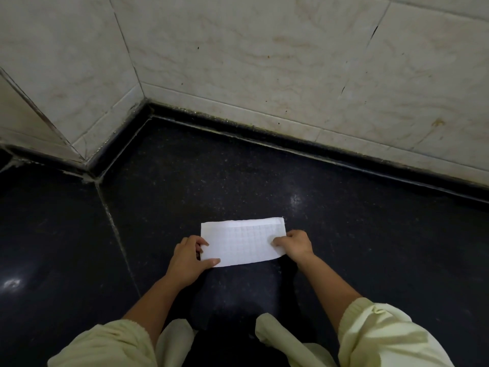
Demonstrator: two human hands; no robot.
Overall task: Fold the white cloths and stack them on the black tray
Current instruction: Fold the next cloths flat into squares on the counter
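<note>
A white cloth point(242, 242) with a faint grid pattern lies folded into a flat rectangle on the dark countertop point(344, 234). My left hand point(189, 259) rests on its left end, thumb and fingers pinching the near left corner. My right hand point(293, 243) grips the right end, fingers curled over the edge. No black tray is in view.
Pale marbled wall tiles point(264, 62) rise behind the counter and form a corner at the back left. A raised black lip point(291, 147) runs along the foot of the wall. A grouted seam point(116, 234) crosses the counter left of the cloth. My pale yellow sleeves fill the bottom.
</note>
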